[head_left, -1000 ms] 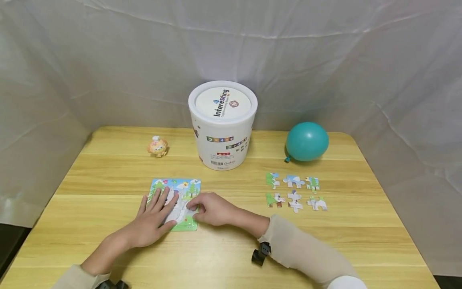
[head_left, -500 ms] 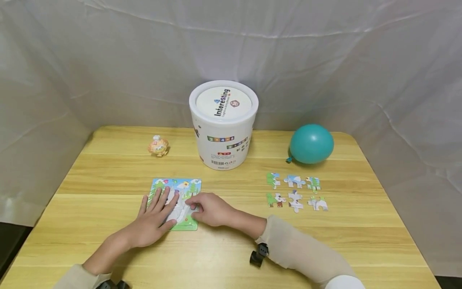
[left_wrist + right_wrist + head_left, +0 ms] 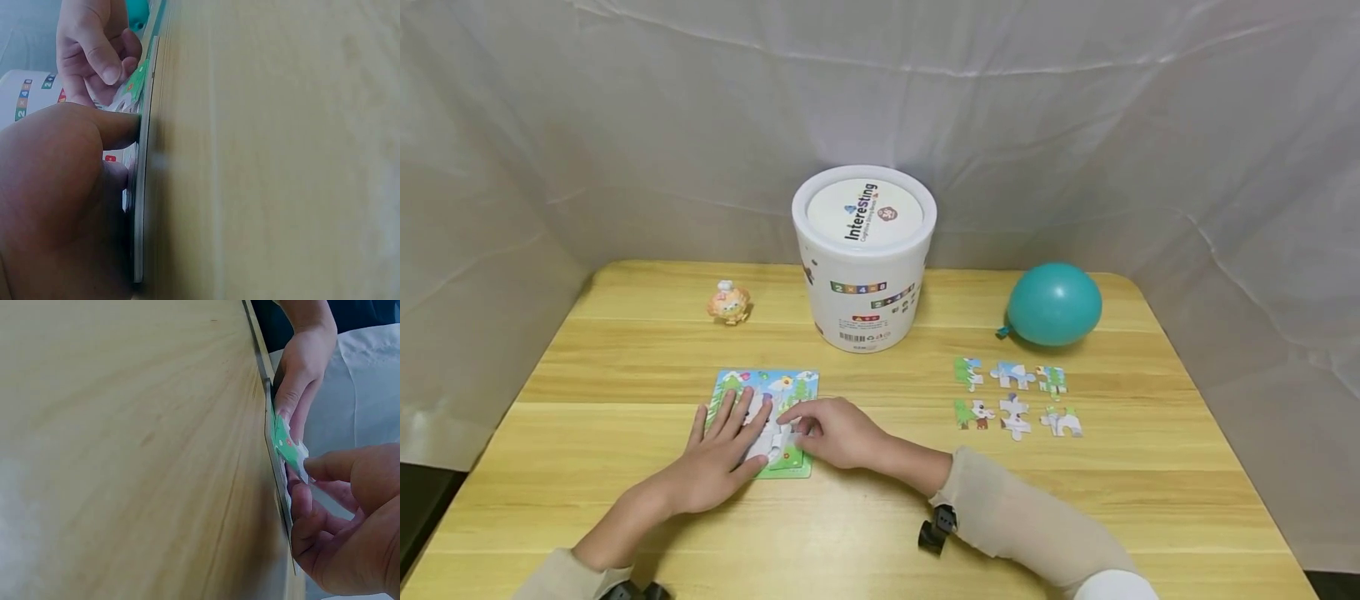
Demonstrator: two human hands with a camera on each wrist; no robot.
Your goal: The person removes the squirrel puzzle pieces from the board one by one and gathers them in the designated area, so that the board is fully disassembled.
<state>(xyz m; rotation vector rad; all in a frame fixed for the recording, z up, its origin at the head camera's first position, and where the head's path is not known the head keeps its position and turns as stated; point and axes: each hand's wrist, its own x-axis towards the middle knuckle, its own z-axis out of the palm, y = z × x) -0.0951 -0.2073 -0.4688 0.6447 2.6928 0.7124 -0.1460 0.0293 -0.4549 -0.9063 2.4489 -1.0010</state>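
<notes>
A jigsaw puzzle board (image 3: 806,377) with a colourful outdoor picture lies at the left middle of the table. My left hand (image 3: 709,471) rests on it, fingers spread and straight; its palm and fingers cover the board's left part. At the lower right corner, my right hand (image 3: 844,435) pinches a green-cornered puzzle piece (image 3: 789,457) by its edge. In the right wrist view, this puzzle piece (image 3: 289,447) tilts up from the board, the thumb at its side. The left wrist view also shows the green corner (image 3: 135,84) raised off the board.
Several loose puzzle pieces (image 3: 1013,413) lie in two rows at the right. Behind them sits a teal balloon (image 3: 1055,305). A large white bucket (image 3: 868,312) stands at the back middle, and a small orange figurine (image 3: 728,304) at the back left.
The right fingers have shifted slightly left, and the lower right puzzle piece has come up from its place at a tilt. The balloon has rolled to the right. The left hand has stayed put.
</notes>
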